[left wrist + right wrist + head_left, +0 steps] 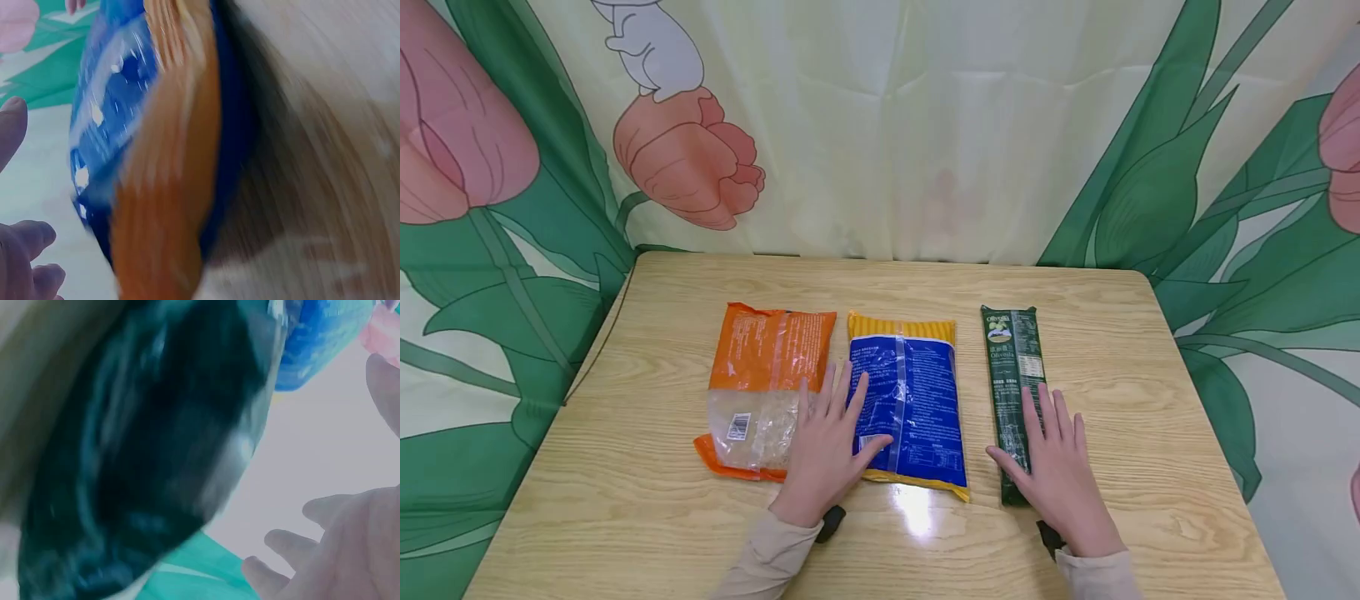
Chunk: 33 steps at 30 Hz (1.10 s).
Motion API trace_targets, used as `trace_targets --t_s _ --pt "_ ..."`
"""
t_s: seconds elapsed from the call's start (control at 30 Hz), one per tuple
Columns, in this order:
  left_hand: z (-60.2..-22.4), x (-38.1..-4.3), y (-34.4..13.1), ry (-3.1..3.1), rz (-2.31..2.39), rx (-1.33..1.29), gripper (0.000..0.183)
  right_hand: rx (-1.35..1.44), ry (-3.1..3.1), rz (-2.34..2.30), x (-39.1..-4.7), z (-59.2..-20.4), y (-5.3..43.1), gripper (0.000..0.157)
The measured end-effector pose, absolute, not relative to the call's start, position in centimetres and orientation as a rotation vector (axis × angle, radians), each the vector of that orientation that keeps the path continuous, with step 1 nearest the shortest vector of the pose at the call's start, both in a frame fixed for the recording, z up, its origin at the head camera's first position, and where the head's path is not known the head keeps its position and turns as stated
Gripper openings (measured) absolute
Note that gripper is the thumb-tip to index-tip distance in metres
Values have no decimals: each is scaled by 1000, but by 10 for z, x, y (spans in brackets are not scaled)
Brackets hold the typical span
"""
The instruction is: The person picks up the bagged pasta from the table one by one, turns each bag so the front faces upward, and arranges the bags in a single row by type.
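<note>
Both hands (826, 450) (1060, 468) empty, wide-splayed, by a plump, glossy blue packet (921, 392) and slender green packet (1009, 383)

In my head view, the left hand (826, 446) is hiding part of the orange bag (771, 350), the right hand (1062, 475) part of the green packet (1009, 383); I am failing to read the smallest print (934, 456) on the blue bag (925, 400). My wrist views are blurring bag and packet, cropping both hands.
</note>
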<state>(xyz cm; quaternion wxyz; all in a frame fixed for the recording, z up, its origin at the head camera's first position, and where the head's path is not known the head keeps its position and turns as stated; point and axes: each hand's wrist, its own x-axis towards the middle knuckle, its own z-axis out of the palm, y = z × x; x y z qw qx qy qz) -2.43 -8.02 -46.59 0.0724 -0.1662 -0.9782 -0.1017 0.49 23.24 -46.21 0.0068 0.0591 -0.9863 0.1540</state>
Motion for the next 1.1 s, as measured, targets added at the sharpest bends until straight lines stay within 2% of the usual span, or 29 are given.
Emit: trace_targets --t_s 0.5,0.77,1.1 --pt "-465 -21 -40 -2996 -387 -643 83 143 -3107 531 -13 -451 257 104" --pt "-466 -19 -20 -2985 -472 -678 79 166 -3096 504 -29 -448 265 102" --pt "-464 -20 15 -2859 -537 -850 78 124 -3116 670 -45 -431 281 100"
